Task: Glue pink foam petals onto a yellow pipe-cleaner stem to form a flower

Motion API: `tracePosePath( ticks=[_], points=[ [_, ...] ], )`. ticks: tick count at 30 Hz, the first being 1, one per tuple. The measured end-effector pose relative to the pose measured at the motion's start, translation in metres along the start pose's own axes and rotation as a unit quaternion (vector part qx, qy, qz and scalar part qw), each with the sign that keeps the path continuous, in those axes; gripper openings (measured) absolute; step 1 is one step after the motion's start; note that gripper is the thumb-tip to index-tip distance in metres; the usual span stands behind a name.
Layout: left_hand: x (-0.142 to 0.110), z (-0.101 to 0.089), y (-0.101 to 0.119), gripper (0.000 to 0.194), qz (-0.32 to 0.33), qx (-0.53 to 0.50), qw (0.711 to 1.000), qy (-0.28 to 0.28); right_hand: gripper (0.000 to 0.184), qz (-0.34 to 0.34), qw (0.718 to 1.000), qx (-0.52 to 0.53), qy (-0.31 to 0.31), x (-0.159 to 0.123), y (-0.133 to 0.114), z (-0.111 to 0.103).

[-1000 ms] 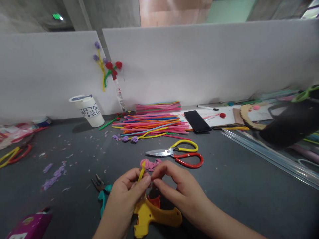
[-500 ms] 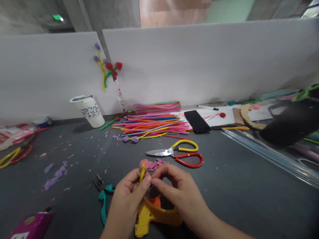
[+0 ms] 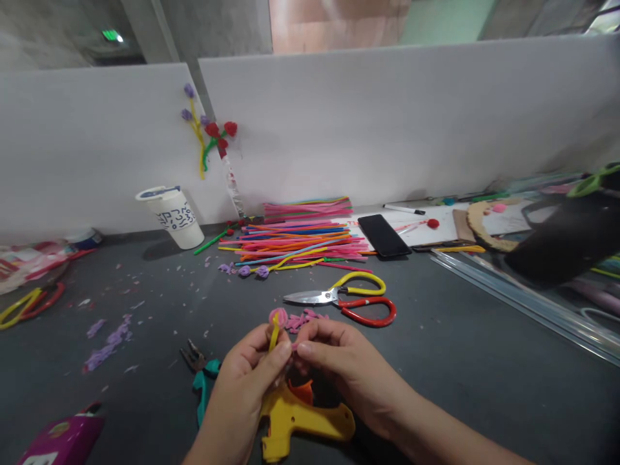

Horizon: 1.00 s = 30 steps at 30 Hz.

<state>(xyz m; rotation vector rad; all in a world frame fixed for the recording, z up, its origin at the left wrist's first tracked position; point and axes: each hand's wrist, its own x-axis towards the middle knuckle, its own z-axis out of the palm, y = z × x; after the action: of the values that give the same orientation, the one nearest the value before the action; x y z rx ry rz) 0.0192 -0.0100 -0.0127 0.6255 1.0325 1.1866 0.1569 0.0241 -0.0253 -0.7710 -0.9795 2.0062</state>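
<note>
My left hand point(image 3: 252, 371) is closed on the yellow stem of a pipe-cleaner flower point(image 3: 278, 318), whose pink head stands up above the fingers. The thumb and forefinger of my right hand point(image 3: 334, 361) pinch a small pink piece point(image 3: 294, 347) close to the left thumb. Just beyond lies a little heap of pink pieces point(image 3: 303, 320). Scissors point(image 3: 339, 297) with one yellow and one red handle rest behind it, blades to the left. Under my hands is a yellow glue gun point(image 3: 310, 420) with an orange trigger, partly hidden. Teal-handled pliers point(image 3: 201, 381) lie left of my left hand.
A bundle of coloured pipe cleaners point(image 3: 300, 242) lies at the back beside a phone point(image 3: 384, 235). The white cup point(image 3: 175, 218) stands left of them. Clear sticks point(image 3: 527, 303) and a black pitcher point(image 3: 562, 239) are on the right. Purple scraps point(image 3: 109, 342) and a purple box point(image 3: 62, 439) lie left.
The pink flower head has shifted slightly left and up in my left hand. My right fingers have turned a little, and the pink piece between them now shows.
</note>
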Motion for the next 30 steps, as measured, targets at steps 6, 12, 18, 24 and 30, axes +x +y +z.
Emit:
tracePosePath(
  ticks=[6, 12, 18, 24, 30],
  points=[
    [-0.0003, -0.003, -0.0009, 0.02, -0.007, 0.011, 1.0, -0.018, 0.026, 0.003, 1.0, 0.021, -0.022, 0.0003, 0.0018, -0.0015],
    [0.0033, -0.0073, 0.0003, 0.017, 0.004, 0.042, 0.999, -0.012, 0.024, -0.004, 0.999, 0.049, -0.018, 0.0025, 0.0025, -0.0007],
    [0.0005, -0.0037, 0.0001, 0.014, -0.005, 0.013, 0.999, -0.043, 0.024, 0.0, 0.998, 0.052, -0.031, 0.0009, 0.0006, -0.0006],
    [0.0005, -0.0046, 0.001, 0.016, 0.007, 0.038, 0.999, -0.014, 0.023, -0.017, 0.999, 0.044, -0.017, 0.0009, -0.0025, -0.0012],
    [0.001, -0.0031, -0.001, 0.019, 0.005, 0.047, 0.999, -0.011, 0.024, -0.025, 0.999, -0.037, 0.013, -0.0005, -0.0045, -0.0013]
  ],
)
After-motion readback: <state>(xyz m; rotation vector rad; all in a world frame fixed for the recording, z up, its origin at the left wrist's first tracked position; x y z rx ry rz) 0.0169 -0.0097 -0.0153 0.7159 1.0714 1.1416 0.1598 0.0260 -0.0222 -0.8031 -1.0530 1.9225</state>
